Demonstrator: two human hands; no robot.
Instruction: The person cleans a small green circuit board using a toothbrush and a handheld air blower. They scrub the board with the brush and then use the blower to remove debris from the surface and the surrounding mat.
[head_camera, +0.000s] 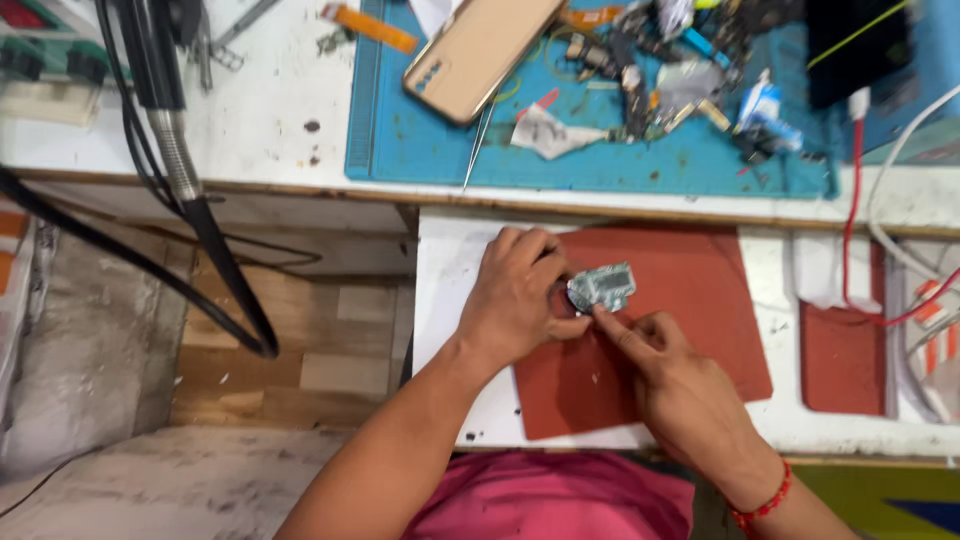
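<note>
1. Silvery metal part (603, 287), small and crumpled-looking, lies on the red mat (700, 300) near that mat's rear left corner, on the pull-out shelf.
2. Left hand (520, 298) curls around its left end, fingers pinching it steady.
3. Right hand (668, 375) presses one fingertip on its near edge, other fingers folded.
4. Beige phone (480, 48) lies on the blue mat (420, 140) at the desk's rear.

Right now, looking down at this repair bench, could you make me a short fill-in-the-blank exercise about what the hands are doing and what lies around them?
1. Both hands, left hand and right hand, hold a small silvery part over a ____ mat.
2. The phone lies on a ____ mat.
3. The right wrist wears a red ____.
4. Thin metal tweezers lie just ____ the phone.

Missing words: red; blue; bracelet; below
</note>
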